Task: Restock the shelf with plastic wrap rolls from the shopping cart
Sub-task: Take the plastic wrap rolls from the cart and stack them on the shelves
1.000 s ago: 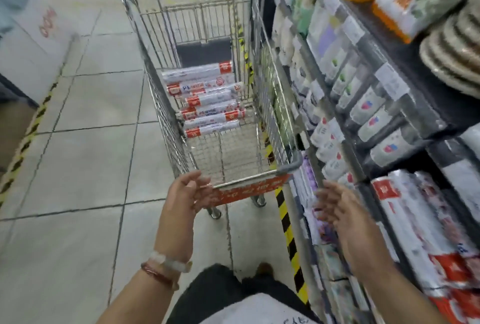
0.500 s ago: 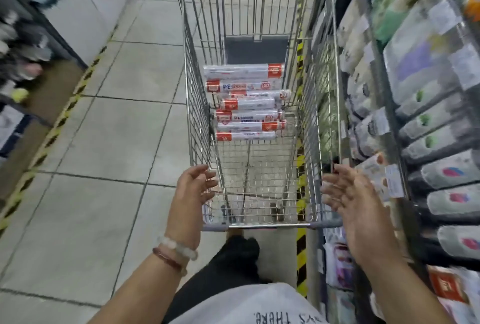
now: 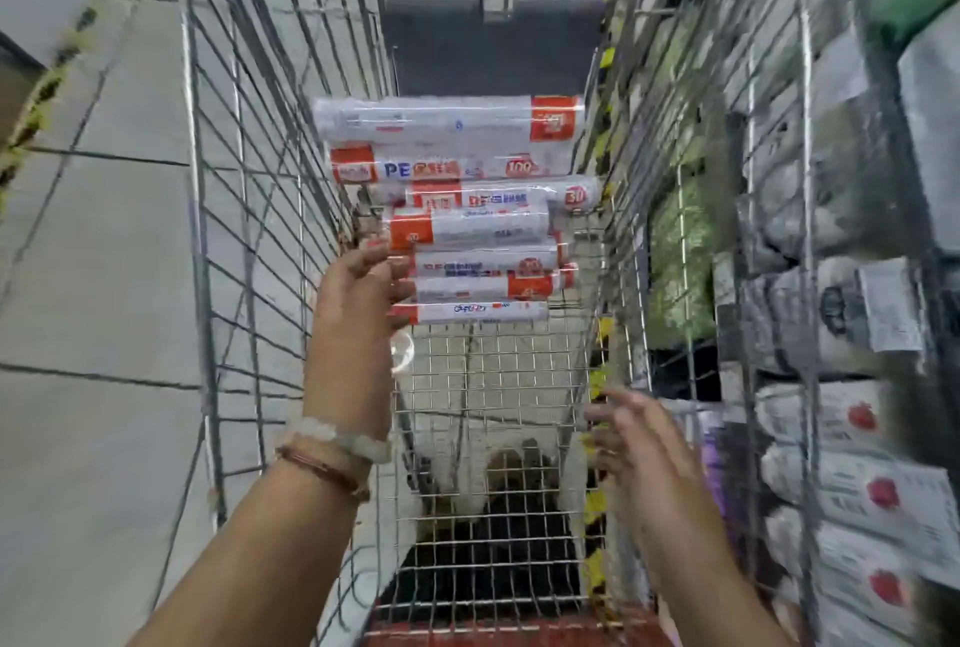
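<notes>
Cart: shopping cart [image 3: 244, 210] holds a stack of plastic wrap rolls [image 3: 467, 210] at its far end.
Left hand [image 3: 358, 303]: fingers relaxed, touching the stack's left ends.
Right hand [image 3: 639, 444]: released, empty.
Right side: shelf [image 3: 841, 283] of packaged goods.
Floor: pale tiles [image 3: 93, 257].

The left hand [image 3: 358, 293] is stretched forward on a bare forearm, back of the hand to the camera, fingers [image 3: 387, 264] loosely extended and pointing toward the right. Two bracelets [image 3: 337, 444] circle its wrist, one pale and beaded, one thin and reddish. The right hand [image 3: 639, 444] sits lower and nearer the body, fingers spread and relaxed, holding nothing, well apart from the left
</notes>
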